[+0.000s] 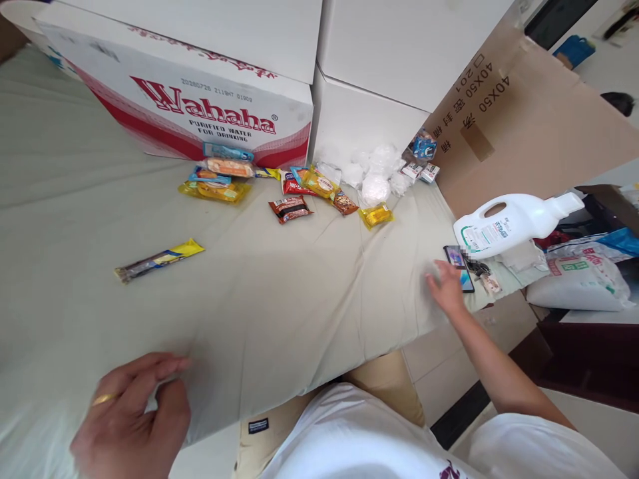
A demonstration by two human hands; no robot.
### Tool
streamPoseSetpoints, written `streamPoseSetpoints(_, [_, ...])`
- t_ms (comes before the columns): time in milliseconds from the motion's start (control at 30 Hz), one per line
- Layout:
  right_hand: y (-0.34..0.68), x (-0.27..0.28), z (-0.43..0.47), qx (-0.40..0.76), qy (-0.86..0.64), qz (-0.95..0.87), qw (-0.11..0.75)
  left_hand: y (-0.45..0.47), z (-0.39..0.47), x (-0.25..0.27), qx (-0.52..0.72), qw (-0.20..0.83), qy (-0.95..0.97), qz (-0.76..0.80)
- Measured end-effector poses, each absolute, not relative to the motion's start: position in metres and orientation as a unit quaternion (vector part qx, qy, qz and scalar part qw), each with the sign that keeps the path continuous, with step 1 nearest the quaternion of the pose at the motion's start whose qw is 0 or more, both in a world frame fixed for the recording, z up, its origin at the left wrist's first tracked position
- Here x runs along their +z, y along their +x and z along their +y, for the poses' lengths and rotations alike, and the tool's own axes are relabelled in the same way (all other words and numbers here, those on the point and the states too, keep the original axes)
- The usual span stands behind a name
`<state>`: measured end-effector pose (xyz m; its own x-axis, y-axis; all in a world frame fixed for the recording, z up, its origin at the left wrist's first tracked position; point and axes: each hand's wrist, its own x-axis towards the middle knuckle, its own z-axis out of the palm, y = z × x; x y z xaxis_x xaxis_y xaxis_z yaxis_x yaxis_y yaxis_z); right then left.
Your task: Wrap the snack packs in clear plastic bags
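Note:
Over the near left of the cloth-covered bed or table, my left hand hovers with a ring on one finger. Its fingers are loosely bent, the thumb is apart from them, and it holds nothing. Farther up from it lies a stick-shaped snack in a yellow and blue wrapper. At the right, my right hand is open beside a phone, covering part of its edge; whether they touch I cannot tell. Next to the phone are keys and a white detergent bottle lying on its side.
Wrapped snacks lie in a row before a Wahaha water carton and white boxes. White plastic-wrapped bundles sit among them. A brown cardboard panel stands at the right. Plastic bags lie beyond the cloth's right edge.

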<state>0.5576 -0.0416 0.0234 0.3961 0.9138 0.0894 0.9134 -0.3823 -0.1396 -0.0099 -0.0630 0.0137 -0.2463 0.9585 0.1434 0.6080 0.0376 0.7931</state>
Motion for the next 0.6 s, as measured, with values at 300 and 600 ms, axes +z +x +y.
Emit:
streamPoseSetpoints(300, [0.416,0.000,-0.067,0.104,-0.619,-0.768,0.128,0.074,0.087,0.020,0.559,0.631,0.377,0.383])
streamPoseSetpoints(600, [0.433,0.025,-0.031,0.164,-0.656,-0.702,0.222,0.054,0.110,0.007,0.469,0.802,0.257,0.267])
